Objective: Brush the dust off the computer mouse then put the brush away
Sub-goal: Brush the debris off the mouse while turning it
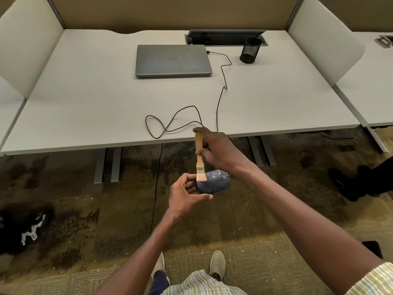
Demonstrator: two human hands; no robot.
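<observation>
- Mouse [213, 182] is up off the surface [85, 107], gripped in the left hand [187, 193], white specks on top.
- Brush [200, 158] bristles touch its rear edge; right hand [217, 149] fingers wrap the handle.
- Cable [221, 90] runs to the laptop [173, 60].

mouse [212, 183] dark blue, white-flecked | brush [200, 154] tan, pink bristles | laptop [173, 60] grey | cup [250, 50] black mesh
</observation>
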